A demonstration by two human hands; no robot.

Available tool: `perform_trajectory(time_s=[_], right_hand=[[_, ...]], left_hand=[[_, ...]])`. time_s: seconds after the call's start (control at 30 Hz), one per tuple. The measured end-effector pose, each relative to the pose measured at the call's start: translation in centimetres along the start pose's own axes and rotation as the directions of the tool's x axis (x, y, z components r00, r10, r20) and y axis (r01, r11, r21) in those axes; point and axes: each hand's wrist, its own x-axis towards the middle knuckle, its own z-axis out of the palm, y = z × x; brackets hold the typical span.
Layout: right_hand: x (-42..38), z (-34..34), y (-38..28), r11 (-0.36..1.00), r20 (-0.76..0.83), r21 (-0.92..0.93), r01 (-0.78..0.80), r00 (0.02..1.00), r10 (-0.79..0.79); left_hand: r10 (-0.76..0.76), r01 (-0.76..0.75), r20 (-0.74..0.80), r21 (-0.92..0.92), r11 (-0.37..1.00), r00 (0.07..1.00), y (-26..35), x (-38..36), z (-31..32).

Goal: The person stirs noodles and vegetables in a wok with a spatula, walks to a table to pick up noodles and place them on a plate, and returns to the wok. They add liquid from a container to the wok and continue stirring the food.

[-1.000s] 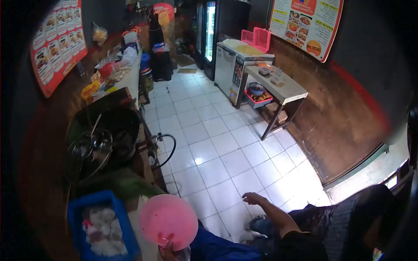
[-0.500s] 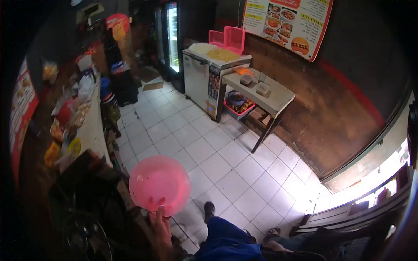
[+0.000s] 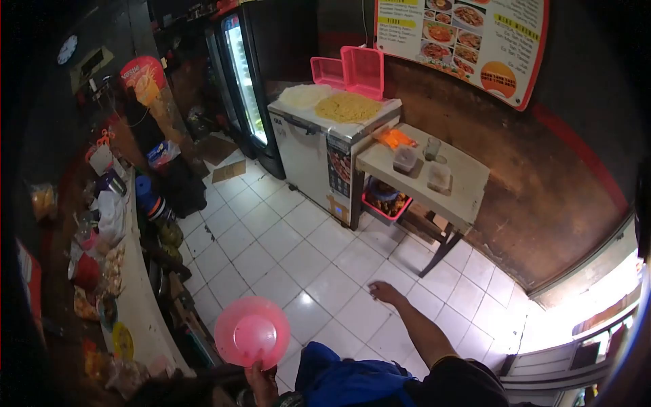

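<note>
– Bowl [image 3: 251, 331], pink plastic: position relative to grip?

– Just beyond left hand [image 3: 263, 388], mouth turned up; near rim clamped between thumb and fingers, fingertips faintly visible at near wall.

– Right hand [image 3: 385, 292]?

– Stretched out over floor, well apart from bowl. Fingers loosely bent, nothing visible in grasp; too small to say whether apart or together.

– Differences from half a second ago?

– Right hand, then out of frame, now in view with bare forearm [image 3: 424, 332]. Bowl lower in view, same left-hand hold. Chest freezer [image 3: 302, 156] and side table [image 3: 468, 203] now larger in view.

– Edges and open room?

– To left: long counter [image 3: 139, 298], laden with plastic bags [image 3: 112, 214], edge near bowl. To right: side table, legs down to floor, plastic tubs [image 3: 405, 157] and drinking glass [image 3: 432, 147] on top. Ahead: chest freezer, then lit display refrigerator [image 3: 245, 81]. Between: white tiled floor [image 3: 325, 271], open strip from bowl to flat cardboard [image 3: 229, 171] at far end. Far right: bright opening [image 3: 583, 302].
</note>
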Motion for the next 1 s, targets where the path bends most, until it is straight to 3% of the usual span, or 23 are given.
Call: perform_trajectory(time_s=[0.1,0.17,0.2,0.27,0.33,0.4,0.5,0.57,0.67,0.73,0.77,0.83,0.87,0.97,1.0], right_hand=[[9.8,-4.0,-11.2,0.957,-0.009,0.233,0.173,0.984,-0.176],[15.9,-5.3,-15.6,0.925,-0.020,0.281,0.256,0.965,-0.261],[18.3,-5.2,-17.0,0.920,-0.025,0.296,0.258,0.965,-0.262],[23.0,-7.5,-19.7,0.921,0.094,0.339,0.192,0.967,-0.236],[27.2,-10.1,-21.2,0.939,0.100,0.317,0.130,0.981,-0.169],[30.8,-12.8,-21.7,0.902,0.030,0.421,0.091,0.993,-0.114],[36.8,-19.6,-23.1,0.826,-0.051,0.543,0.148,0.988,-0.143],[41.0,-24.4,-24.7,0.825,-0.189,0.501,0.262,0.963,-0.191],[48.7,-30.5,-26.9,0.595,-0.354,0.629,0.501,0.865,-0.354],[53.6,-34.6,-29.2,0.798,-0.538,0.407,0.445,0.823,-0.184],[54.1,-36.7,-32.2,0.814,-0.584,0.436,0.383,0.809,-0.068],[62.0,-40.7,-30.9,0.846,-0.743,0.218,0.486,0.645,-0.179],[64.6,-42.7,-30.6,0.842,-0.740,0.228,0.489,0.649,-0.177],[70.5,-47.4,-31.8,0.951,-0.745,-0.026,0.308,0.629,-0.224],[70.2,-48.5,-33.1,0.986,-0.583,0.023,0.167,0.803,-0.122]], left_hand=[[0.035,-0.035,0.014,0.001,0.999,0.999,-0.6,9.0,1.4],[0.013,0.000,-0.065,0.197,0.980,0.998,0.0,15.2,3.8],[0.019,-0.006,-0.060,0.212,0.977,0.998,1.0,17.9,5.5],[0.037,-0.037,-0.025,0.002,0.999,0.999,1.8,23.6,11.8],[0.031,-0.033,0.075,0.026,0.999,0.997,3.3,29.8,16.1],[0.024,-0.050,0.272,0.089,0.995,0.962,5.3,35.5,19.0],[0.015,-0.055,0.258,0.150,0.987,0.966,8.4,42.5,27.3],[0.025,-0.080,0.306,0.168,0.983,0.952,9.0,47.8,31.3],[0.036,-0.092,0.292,0.183,0.979,0.956,8.5,54.0,36.9],[0.062,-0.113,0.330,0.137,0.984,0.942,7.5,57.7,39.7],[0.068,-0.121,0.327,0.144,0.982,0.943,7.5,59.0,41.4],[0.038,-0.088,0.303,0.151,0.985,0.952,7.3,60.8,44.8],[0.001,-0.051,0.294,0.161,0.986,0.956,6.9,62.5,45.1],[-0.023,-0.033,0.299,0.182,0.983,0.954,5.6,67.6,46.6],[0.013,-0.055,0.260,0.153,0.987,0.966,6.3,67.4,49.9]])
